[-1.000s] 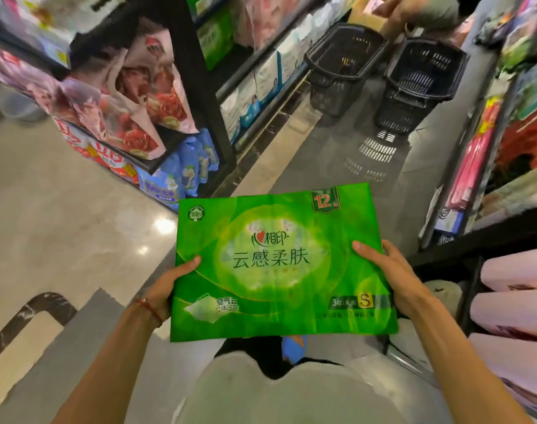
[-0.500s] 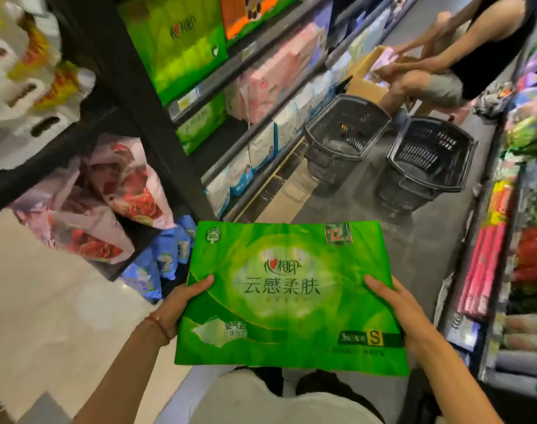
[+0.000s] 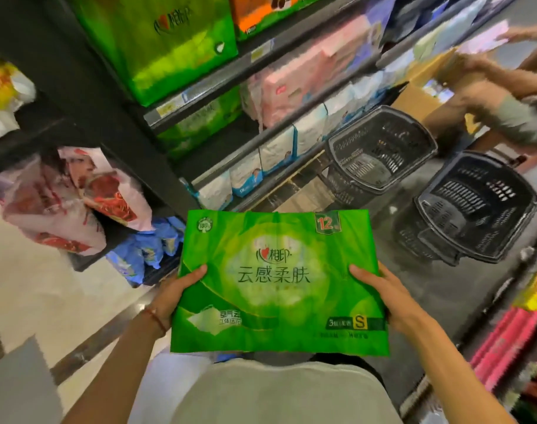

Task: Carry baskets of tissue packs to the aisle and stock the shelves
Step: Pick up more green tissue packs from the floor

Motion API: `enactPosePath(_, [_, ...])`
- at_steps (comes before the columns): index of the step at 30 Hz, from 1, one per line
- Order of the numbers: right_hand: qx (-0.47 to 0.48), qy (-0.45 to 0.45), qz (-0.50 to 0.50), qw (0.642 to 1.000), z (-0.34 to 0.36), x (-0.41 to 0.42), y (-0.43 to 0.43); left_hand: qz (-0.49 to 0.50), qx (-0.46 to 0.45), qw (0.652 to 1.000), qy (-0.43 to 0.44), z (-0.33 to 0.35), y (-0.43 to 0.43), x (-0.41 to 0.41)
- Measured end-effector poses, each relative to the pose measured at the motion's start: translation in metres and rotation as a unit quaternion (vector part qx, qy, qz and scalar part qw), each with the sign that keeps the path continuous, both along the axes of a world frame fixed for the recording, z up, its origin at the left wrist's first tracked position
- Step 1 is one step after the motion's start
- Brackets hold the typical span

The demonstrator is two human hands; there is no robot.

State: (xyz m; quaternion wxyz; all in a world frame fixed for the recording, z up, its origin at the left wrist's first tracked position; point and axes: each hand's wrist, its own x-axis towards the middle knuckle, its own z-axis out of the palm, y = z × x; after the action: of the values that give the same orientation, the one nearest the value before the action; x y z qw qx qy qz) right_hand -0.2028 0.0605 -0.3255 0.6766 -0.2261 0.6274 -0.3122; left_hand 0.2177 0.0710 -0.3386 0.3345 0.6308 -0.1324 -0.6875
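Both hands hold one flat green plastic-wrapped tissue pack (image 3: pixel 279 283) level in front of the person's chest. The left hand (image 3: pixel 172 293) clasps the pack's left edge, its thumb lying across the printed top face and its fingers curled out of sight underneath. The right hand (image 3: pixel 386 293) clasps the right edge the same way, thumb on top and fingers under. The pack is in the air, touching nothing but the hands, with its dark lettering facing up.

Beyond the pack and to its left rises the black metal shelving unit (image 3: pixel 86 87). A big bright green tissue bale (image 3: pixel 169 47) sits on an upper tier, pale pink tissue packs (image 3: pixel 297 84) on the tier below, and white-and-blue tissue packs (image 3: pixel 276 154) stand in a row on the lowest tier. The grey polished floor (image 3: pixel 414 280) runs past the pack's right side.

On that floor, beyond the pack and to its right, stand two black plastic mesh shopping baskets just beside each other: the nearer basket (image 3: pixel 475 206) and the farther basket (image 3: pixel 380 154). Beyond them a second person (image 3: pixel 490 99), blurred, crouches by a brown cardboard box (image 3: pixel 414 99).

Left of the pack, pink bags printed with red flowers (image 3: pixel 68 203) sit at the shelving's end, with blue plastic packs (image 3: pixel 150 249) below them. A thin red cord bracelet (image 3: pixel 155 316) circles the left wrist.
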Motion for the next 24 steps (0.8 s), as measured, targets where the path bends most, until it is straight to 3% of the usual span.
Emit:
enactPosePath(6, [0.007, 0.010, 0.136, 0.991, 0.001, -0.058, -0.086, 0.127, 0.020, 0.992, -0.007, 0.006, 0.027, -0.080])
enactPosePath(11, [0.009, 0.026, 0.218, 0.976, -0.008, -0.057, -0.148, 0.228, 0.030, 0.973, 0.021, 0.002, 0.023, -0.106])
enactPosePath(16, [0.006, 0.038, 0.247, 0.968, -0.022, -0.036, -0.210, 0.249, 0.038, 0.968, 0.017, -0.019, -0.019, -0.096])
enactPosePath(24, [0.010, 0.063, 0.272, 0.960, -0.050, -0.013, -0.292, 0.273, 0.025, 0.957, -0.098, -0.061, -0.095, -0.080])
